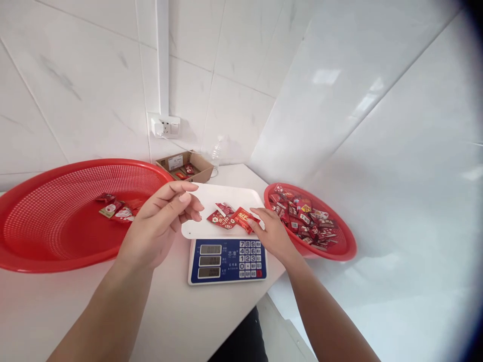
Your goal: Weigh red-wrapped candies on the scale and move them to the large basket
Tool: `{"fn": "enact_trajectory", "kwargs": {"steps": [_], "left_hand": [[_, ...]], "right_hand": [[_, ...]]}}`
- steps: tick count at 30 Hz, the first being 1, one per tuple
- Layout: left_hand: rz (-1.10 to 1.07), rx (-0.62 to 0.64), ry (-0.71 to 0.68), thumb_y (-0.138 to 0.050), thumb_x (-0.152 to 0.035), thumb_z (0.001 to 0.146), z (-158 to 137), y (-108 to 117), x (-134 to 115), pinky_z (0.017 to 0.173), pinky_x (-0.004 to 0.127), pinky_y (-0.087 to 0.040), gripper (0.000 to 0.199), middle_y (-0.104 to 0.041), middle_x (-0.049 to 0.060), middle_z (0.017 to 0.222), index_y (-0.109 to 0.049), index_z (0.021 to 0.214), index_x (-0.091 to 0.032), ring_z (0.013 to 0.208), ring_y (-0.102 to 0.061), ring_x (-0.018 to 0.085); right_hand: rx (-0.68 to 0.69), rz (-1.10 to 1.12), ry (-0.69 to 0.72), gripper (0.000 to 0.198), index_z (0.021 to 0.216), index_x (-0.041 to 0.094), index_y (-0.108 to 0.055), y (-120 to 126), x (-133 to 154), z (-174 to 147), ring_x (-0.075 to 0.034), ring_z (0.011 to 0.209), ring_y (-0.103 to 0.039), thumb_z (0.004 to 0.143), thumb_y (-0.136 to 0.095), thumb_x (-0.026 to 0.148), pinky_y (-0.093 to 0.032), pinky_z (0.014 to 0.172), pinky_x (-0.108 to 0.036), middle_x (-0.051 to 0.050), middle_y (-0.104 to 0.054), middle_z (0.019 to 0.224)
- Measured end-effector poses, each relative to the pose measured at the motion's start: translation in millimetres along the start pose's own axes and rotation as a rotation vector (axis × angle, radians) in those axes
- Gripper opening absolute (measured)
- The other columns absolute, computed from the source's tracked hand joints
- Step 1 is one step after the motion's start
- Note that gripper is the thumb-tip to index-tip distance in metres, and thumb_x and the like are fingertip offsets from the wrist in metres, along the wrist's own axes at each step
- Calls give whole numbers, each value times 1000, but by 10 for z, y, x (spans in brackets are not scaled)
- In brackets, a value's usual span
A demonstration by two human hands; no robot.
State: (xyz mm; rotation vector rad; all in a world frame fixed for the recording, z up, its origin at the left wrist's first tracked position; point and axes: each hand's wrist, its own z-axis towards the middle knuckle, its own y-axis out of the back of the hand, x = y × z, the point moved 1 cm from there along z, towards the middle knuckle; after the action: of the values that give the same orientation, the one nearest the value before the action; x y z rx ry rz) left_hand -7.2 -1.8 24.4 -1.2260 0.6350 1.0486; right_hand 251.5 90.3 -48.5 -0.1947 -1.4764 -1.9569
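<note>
My right hand [269, 232] pinches a shiny red wrapped snack packet [243, 219] between thumb and fingers, at the right part of the white weighing pan [196, 229]. Beside it, other red patterned packets [221, 219] lie on the pan, partly overlapping. My left hand [160, 216] hovers at the pan's left edge, fingers loosely bent and apart, with nothing visible in it. Under the pan sits a digital scale [227, 261] with a blue panel, number keys and three small displays.
At left stands a large red perforated basket [75, 176] with several packets [116, 210] inside. A smaller red basket [345, 244] at right holds a heap of packets [302, 216]. Behind are a cardboard box [203, 171], a clear bottle [217, 151] and a wall socket [166, 125].
</note>
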Motion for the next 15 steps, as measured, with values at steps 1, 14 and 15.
{"fn": "enact_trajectory", "kwargs": {"steps": [1,14,15], "left_hand": [[2,-4,-3,-76,-33,73,2,4,-4,60,23,-47,18,-68,0,67,-70,87,-23,62,-59,13],[-14,-4,-50,-76,-34,75,31,84,21,59,16,-48,17,-69,-1,68,-72,89,-25,63,-60,10],[-15,-4,-47,-77,-35,74,30,85,22,59,16,-48,19,-69,-1,68,-72,89,-25,63,-60,10]], "right_hand": [[-30,-29,28,38,117,23,-64,14,-7,-24,-27,123,-50,89,-48,43,-35,109,-45,-11,-62,127],[455,-350,-557,45,125,23,-63,817,-1222,100,-31,105,-64,82,-58,36,-48,90,-40,-10,-69,119],[489,-361,-541,41,120,25,-67,813,-1275,98,-30,103,-65,80,-60,34,-49,89,-38,-9,-70,117]]}}
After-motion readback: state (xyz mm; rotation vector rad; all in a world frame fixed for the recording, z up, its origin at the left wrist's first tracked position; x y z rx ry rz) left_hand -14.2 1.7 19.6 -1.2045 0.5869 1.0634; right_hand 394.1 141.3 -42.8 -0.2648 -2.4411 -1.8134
